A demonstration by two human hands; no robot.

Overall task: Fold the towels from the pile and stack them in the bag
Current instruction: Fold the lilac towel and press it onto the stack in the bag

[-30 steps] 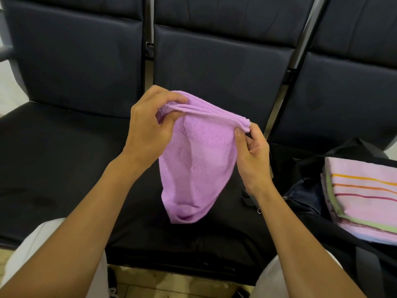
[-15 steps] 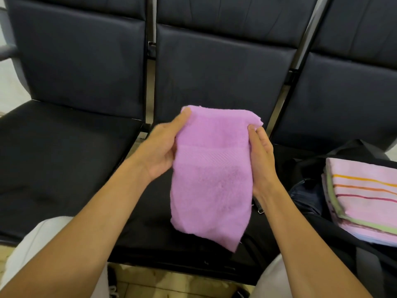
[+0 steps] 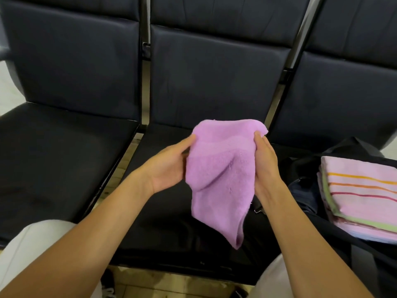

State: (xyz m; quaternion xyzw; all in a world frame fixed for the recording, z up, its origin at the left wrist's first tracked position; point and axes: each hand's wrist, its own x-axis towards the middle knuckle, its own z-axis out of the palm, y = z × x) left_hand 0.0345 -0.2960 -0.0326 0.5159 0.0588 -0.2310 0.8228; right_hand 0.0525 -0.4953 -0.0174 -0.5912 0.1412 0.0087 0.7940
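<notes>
Purple towel [image 3: 221, 181] hangs held between left hand [image 3: 169, 166] and right hand [image 3: 265, 162].

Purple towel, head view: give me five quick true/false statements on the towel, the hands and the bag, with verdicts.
1. Both hands hold the purple towel, the left hand on its left edge and the right hand on its right edge. True.
2. The towel lies flat on the seat. False: it hangs in the air between the hands, lower end drooping.
3. Folded striped towels sit in the black bag at right. True.
4. The bag is on the left seat. False: it is at the right.
5. The held towel has orange stripes. False: it is plain purple; the stripes are on the stack in the bag.
</notes>
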